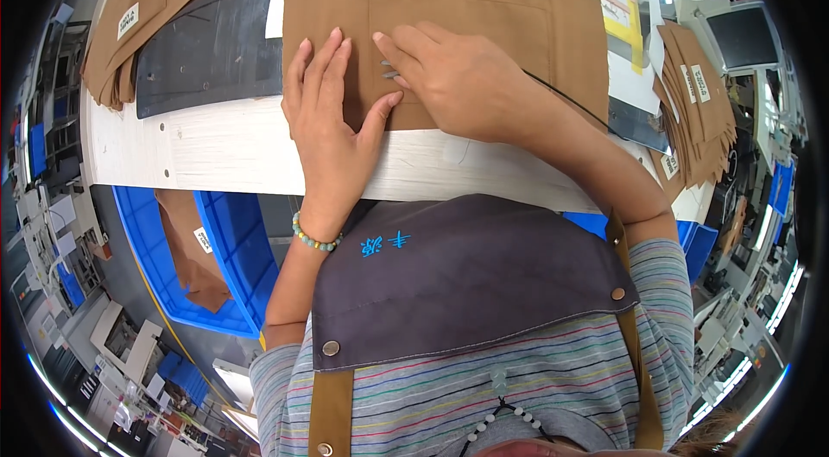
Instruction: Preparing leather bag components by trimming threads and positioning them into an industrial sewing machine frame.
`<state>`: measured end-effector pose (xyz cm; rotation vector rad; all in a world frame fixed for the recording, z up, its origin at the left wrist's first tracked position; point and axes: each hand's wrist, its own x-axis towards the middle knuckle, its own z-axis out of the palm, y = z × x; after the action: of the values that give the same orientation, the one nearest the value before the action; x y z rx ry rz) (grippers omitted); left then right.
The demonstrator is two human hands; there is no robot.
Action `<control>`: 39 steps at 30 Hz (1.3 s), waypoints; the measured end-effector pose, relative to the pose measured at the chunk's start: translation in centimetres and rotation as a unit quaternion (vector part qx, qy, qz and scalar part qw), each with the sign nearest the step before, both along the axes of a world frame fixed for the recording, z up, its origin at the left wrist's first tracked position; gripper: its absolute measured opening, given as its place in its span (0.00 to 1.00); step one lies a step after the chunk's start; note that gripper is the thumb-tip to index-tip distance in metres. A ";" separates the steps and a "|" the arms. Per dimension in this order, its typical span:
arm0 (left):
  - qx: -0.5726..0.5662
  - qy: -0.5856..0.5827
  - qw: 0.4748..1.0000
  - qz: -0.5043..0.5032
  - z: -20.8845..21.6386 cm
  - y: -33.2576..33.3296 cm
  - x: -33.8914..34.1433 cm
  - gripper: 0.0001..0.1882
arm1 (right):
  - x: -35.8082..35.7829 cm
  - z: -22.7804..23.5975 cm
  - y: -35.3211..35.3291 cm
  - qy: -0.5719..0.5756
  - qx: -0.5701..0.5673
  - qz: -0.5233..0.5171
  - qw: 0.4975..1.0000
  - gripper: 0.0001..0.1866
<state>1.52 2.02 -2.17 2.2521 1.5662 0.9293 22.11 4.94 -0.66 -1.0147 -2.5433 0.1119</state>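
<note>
A brown fabric panel with a stitched rectangular outline lies flat on the white table in front of me. My left hand rests on its left part, fingers stretched and spread, thumb out to the right. Just right of that thumb, my right hand is closed, with the fingers curled down toward the cloth. Small grey metal tips, like those of a small pair of snips, poke out from under its fingers. Most of that tool is hidden by the hand. A thin dark cord runs from behind the right wrist across the panel.
Brown fabric pieces with white labels are stacked at the left and at the right. A dark sheet lies left of the panel. Below the table's front edge stands a blue bin holding brown fabric. A monitor-like box stands far right.
</note>
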 end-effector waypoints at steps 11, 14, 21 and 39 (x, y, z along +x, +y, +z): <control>-0.003 0.008 1.000 0.000 -0.1 0.0 -0.1 0.37 | -1.0 0.4 0.1 -0.034 -0.028 0.019 0.999 0.28; -0.006 -0.001 1.000 -0.001 0.0 0.1 -0.1 0.38 | -1.2 -0.5 0.5 0.016 0.008 0.015 1.000 0.21; -0.004 -0.002 1.000 0.005 -0.1 0.1 -0.2 0.40 | -0.5 0.4 0.6 0.008 -0.019 0.041 0.999 0.15; 0.013 -0.033 0.999 0.024 0.3 -0.2 0.0 0.29 | 1.0 2.0 2.4 0.244 -0.239 -0.126 0.931 0.18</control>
<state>1.50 1.83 -1.86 2.1862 1.5968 1.0301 23.06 7.33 1.37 -1.2863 -1.9473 0.8338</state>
